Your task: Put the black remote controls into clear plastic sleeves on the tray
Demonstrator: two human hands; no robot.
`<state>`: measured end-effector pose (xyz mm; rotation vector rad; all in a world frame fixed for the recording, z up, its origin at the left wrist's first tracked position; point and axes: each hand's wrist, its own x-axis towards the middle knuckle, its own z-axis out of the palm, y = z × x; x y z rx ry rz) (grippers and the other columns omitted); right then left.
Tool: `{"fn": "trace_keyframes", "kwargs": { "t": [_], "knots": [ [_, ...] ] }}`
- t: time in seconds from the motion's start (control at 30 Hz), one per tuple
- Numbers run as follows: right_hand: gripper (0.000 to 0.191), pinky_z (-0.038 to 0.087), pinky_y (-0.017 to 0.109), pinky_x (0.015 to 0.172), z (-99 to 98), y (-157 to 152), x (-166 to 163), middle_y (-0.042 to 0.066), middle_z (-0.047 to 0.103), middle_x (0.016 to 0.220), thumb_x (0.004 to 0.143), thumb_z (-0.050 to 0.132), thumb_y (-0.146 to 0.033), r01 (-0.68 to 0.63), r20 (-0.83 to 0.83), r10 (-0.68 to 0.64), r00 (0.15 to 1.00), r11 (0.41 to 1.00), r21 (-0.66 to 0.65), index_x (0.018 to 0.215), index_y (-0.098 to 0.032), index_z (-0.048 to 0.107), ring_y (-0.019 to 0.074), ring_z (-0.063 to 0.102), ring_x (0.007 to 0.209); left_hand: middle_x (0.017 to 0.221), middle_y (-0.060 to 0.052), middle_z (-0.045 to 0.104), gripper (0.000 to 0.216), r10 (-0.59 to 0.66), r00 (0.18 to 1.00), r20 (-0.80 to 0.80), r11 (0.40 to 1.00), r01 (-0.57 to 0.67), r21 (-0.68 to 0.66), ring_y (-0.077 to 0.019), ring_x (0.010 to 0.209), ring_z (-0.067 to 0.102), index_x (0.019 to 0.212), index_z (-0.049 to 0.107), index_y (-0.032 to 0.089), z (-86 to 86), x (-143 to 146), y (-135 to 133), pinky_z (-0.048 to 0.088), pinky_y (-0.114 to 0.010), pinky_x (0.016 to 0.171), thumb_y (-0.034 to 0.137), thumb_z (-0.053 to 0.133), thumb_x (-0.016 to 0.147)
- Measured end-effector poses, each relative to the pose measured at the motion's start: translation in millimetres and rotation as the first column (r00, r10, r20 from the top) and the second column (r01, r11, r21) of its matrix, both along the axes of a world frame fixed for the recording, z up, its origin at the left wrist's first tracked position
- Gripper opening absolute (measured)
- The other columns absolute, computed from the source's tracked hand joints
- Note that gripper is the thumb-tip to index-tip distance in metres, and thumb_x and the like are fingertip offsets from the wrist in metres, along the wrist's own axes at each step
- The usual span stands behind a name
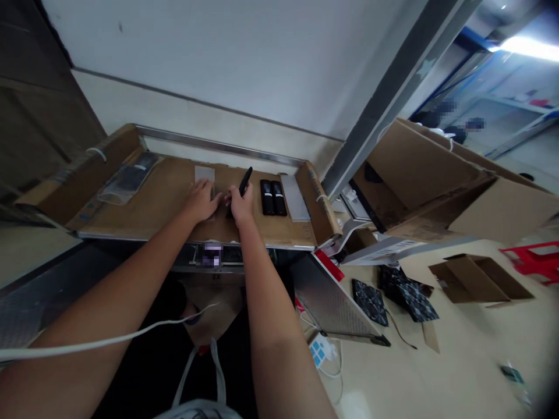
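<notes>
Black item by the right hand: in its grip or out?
In its grip: the right hand closes around the black item, one end sticking out. Whether it touches the cardboard, I cannot tell.

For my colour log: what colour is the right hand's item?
The item is black, clearest in the head view.

The left grip (201, 199) hides the middle of a pale sheet (204, 173); the right grip (241, 202) covers the lower part of a black object (247, 177). Print on the labels (268, 195) of two black devices (267, 205) is too small to read. The right edge cuts off a red plastic item (531, 266).
</notes>
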<state>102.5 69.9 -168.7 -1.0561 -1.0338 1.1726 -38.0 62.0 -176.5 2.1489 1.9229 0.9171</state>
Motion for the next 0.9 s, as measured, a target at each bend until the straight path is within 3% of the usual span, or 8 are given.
{"fn": "trace_keyframes", "kwargs": {
  "t": [0.1,0.2,0.3,0.37,0.47,0.53,0.67,0.9],
  "knots": [
    [0.067,0.06,0.033,0.079,-0.9,-9.6,1.6,0.004,0.068,0.1,0.089,0.065,-0.041,0.01,0.202,-0.03,0.979,0.995,0.102,0.145,-0.019,0.035,0.0177,0.07,0.084,0.14,-0.017,0.06,0.047,0.036,0.957,0.288,0.995,-0.062,0.083,-0.0329,0.131,0.054,0.132,0.061,0.015,-3.4,-5.7,5.7,0.041,-0.048,0.112,0.04,0.056,0.092],
    [0.084,0.052,0.041,0.104,-1.4,-16.1,1.9,0.014,0.062,0.132,0.083,0.071,-0.037,-0.036,0.366,-0.043,0.929,0.978,0.207,0.153,-0.018,0.029,0.0238,0.064,0.117,0.113,-0.009,0.07,0.035,0.084,0.804,0.588,0.979,-0.177,0.103,-0.0278,0.108,0.063,0.117,0.067,0.019,-2.4,-13.4,11.4,0.049,-0.042,0.099,0.039,0.062,0.089],
    [0.088,0.048,0.044,0.11,-1.3,-19.7,2.1,0.016,0.055,0.143,0.082,0.07,-0.033,-0.075,0.423,-0.03,0.906,0.97,0.23,0.156,-0.018,0.026,0.0258,0.059,0.125,0.097,-0.004,0.069,0.019,0.083,0.573,0.816,0.974,-0.219,0.055,-0.0207,0.095,0.063,0.101,0.069,0.019,3.6,-23.1,14.8,0.05,-0.035,0.091,0.032,0.066,0.086],
    [0.088,0.048,0.046,0.109,-1.1,-22.3,3.1,0.015,0.057,0.142,0.083,0.068,-0.032,-0.082,0.439,-0.019,0.898,0.974,0.21,0.157,-0.019,0.024,0.0263,0.061,0.123,0.096,-0.003,0.067,0.008,0.068,0.371,0.926,0.979,-0.202,0.01,-0.0168,0.093,0.062,0.091,0.067,0.02,8.2,-30.3,15.7,0.05,-0.031,0.089,0.025,0.066,0.085],
    [0.09,0.047,0.048,0.111,-1.8,-28.0,5.5,0.015,0.057,0.142,0.083,0.067,-0.033,-0.116,0.465,0.016,0.885,0.976,0.187,0.159,-0.02,0.02,0.0275,0.061,0.124,0.097,-0.001,0.066,0.003,0.042,0.12,0.992,0.989,-0.147,-0.024,-0.0139,0.092,0.062,0.084,0.062,0.021,13.2,-37.4,15.0,0.051,-0.029,0.088,0.019,0.065,0.084],
    [0.089,0.044,0.048,0.114,-3.1,-32.2,7.3,0.016,0.054,0.147,0.084,0.068,-0.035,-0.148,0.48,0.032,0.876,0.967,0.206,0.158,-0.019,0.021,0.028,0.057,0.131,0.095,-0.001,0.065,0.006,0.031,0.122,0.992,0.99,-0.142,-0.014,-0.0135,0.089,0.062,0.081,0.061,0.021,15.1,-36.9,13.4,0.051,-0.028,0.085,0.016,0.065,0.083],
    [0.081,0.037,0.046,0.12,-5.7,-37.8,10.5,0.017,0.048,0.153,0.088,0.066,-0.038,-0.167,0.507,0.023,0.862,0.956,0.24,0.156,-0.016,0.027,0.0276,0.047,0.142,0.08,-0.001,0.061,0.007,0.06,0.31,0.949,0.975,-0.222,0.011,-0.0125,0.072,0.057,0.079,0.062,0.018,17.6,-28.8,8.9,0.047,-0.026,0.069,0.013,0.061,0.083],
    [0.065,0.044,0.042,0.114,0.0,-44.8,11.4,0.014,0.055,0.146,0.098,0.054,-0.046,-0.091,0.485,-0.049,0.873,0.961,0.262,0.154,-0.02,0.033,0.0241,0.055,0.133,0.061,0.004,0.045,0.009,0.112,0.375,0.92,0.968,-0.25,-0.015,-0.0119,0.052,0.041,0.076,0.057,0.02,17.3,-30.7,6.4,0.032,-0.026,0.049,0.02,0.058,0.085]
  ]
}}
